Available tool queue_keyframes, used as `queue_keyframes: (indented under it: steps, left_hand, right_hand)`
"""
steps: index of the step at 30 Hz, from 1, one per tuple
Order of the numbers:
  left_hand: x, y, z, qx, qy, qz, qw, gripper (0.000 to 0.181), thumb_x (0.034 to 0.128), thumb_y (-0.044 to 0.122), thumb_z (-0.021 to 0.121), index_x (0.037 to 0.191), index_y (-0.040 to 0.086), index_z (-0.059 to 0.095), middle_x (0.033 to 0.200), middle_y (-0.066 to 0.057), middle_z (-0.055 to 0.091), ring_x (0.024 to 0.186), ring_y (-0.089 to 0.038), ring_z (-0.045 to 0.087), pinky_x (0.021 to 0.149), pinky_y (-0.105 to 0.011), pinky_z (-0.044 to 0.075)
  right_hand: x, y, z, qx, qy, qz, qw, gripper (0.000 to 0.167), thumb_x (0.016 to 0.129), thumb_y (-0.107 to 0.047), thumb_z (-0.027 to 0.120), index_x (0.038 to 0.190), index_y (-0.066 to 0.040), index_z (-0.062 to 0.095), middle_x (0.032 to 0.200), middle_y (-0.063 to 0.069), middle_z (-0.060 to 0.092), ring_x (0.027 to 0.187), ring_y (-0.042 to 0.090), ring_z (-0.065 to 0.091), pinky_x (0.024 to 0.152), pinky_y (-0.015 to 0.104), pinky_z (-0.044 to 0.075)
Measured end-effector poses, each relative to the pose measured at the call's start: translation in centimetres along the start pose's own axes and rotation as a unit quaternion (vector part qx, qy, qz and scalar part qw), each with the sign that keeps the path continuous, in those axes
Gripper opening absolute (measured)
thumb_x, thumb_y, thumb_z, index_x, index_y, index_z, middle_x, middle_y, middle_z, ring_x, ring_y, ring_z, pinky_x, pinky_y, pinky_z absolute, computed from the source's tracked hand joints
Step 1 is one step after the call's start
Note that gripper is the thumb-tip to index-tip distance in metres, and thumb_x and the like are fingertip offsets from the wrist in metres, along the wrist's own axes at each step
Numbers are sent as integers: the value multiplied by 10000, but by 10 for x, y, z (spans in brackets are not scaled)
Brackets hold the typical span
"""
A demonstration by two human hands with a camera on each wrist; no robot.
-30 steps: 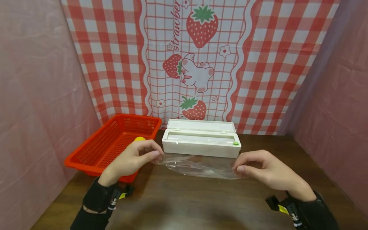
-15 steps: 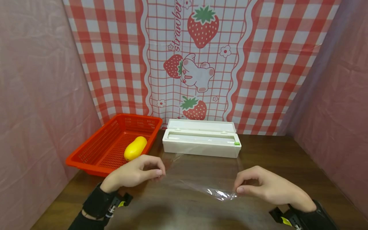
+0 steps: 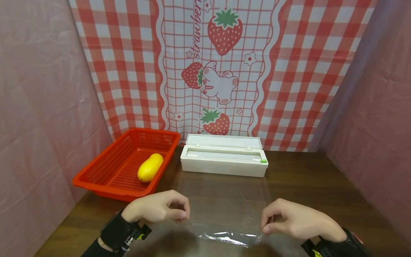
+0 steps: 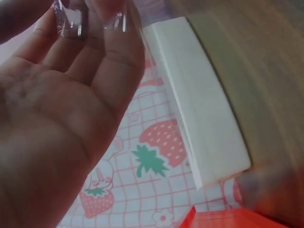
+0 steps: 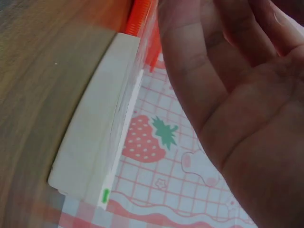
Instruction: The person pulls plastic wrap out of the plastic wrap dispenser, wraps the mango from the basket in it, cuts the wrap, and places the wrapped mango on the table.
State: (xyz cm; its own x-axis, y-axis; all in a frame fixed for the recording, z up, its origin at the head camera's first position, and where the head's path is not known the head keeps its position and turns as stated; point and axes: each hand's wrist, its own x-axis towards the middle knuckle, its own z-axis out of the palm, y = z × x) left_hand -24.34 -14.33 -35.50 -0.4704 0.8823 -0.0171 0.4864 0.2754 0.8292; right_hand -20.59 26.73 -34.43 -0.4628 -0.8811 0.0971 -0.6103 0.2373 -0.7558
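Film (image 3: 228, 237), its near edge pinched by left hand (image 3: 162, 207) and right hand (image 3: 295, 219), stretches farther from the white box (image 3: 223, 167) than moments ago, lengthening the pull.

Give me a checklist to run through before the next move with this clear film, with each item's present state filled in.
1. Left hand grips the film: ok, fingers and thumb pinch its near left corner.
2. Right hand grips the film: ok, it pinches the near right corner.
3. Near edge smooth: not ok, it looks creased between the hands.
4. Green slider out of the middle: ok, it sits at the right end of the white box.
5. Yellow item clear of the film: ok, it lies in the red basket.
6. Film lifted off the table throughout: cannot tell, it is too transparent.
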Motion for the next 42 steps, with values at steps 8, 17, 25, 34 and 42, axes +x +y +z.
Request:
queue_keyframes:
  steps: [8, 17, 25, 34, 42]
  left_hand:
    - [6, -10, 14, 276, -132, -238, 9992, 129, 1007, 175, 608, 921, 154, 702, 841, 120, 647, 783, -8, 576, 769, -249, 532]
    - [4, -17, 24, 715, -237, -205, 9969, 104, 958, 133, 655, 878, 163, 716, 818, 175, 624, 765, 36, 536, 721, -203, 497]
    - [4, -19, 27, 818, -582, -36, 9949, 99, 934, 65, 671, 871, 100, 740, 838, 169, 643, 827, 66, 575, 818, -209, 525]
    - [4, -21, 31, 1238, -813, -72, 9889, 101, 884, 13, 715, 872, 80, 789, 852, 91, 701, 808, 86, 554, 763, -172, 515]
    - [3, -27, 40, 1773, -763, -191, 9810, 113, 851, 30, 755, 843, 128, 812, 813, 197, 642, 785, 104, 514, 718, -136, 474]
  right_hand:
    - [6, 9, 7, -23, -290, 172, 9994, 92, 979, -148, 675, 922, -205, 720, 854, -141, 661, 763, -65, 565, 643, 244, 551]
    - [7, 21, 17, -167, -694, 333, 9969, 125, 932, -60, 673, 860, -158, 702, 823, -190, 596, 740, -98, 547, 623, 206, 536]
    - [7, 27, 28, -524, -848, 402, 9942, 136, 908, -31, 677, 833, -139, 714, 821, -191, 598, 719, -106, 525, 601, 178, 516]
    - [7, 32, 44, -1121, -871, 792, 9867, 139, 857, -49, 701, 774, -156, 729, 725, -253, 547, 621, -130, 467, 535, 117, 457]
    - [8, 33, 54, -1923, -577, 1154, 9728, 222, 817, -120, 743, 635, -211, 654, 617, -297, 415, 535, -117, 380, 464, 105, 345]
